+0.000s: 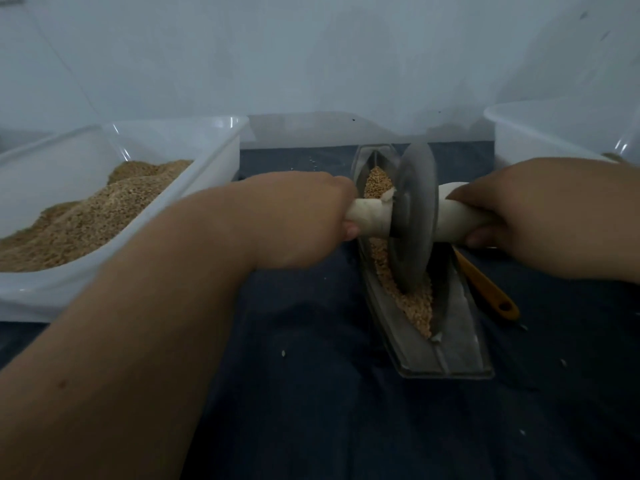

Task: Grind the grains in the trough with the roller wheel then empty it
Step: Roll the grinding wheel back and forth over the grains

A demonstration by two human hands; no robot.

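Dark cloth (311, 410) below, left hand (301, 216), right hand (519, 216) grip roller wheel (414, 216).

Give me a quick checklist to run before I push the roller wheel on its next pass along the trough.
1. Left hand grips the roller wheel's left end: ok.
2. Right hand grips its right end: ok.
3. Wheel seated in the trough, on the grains: ok.
4. Grains lie both ahead of and behind the wheel: ok.
5. Orange-handled tool lies beside the trough, outside it: ok.
6. Grains ground fine enough to empty: cannot tell.
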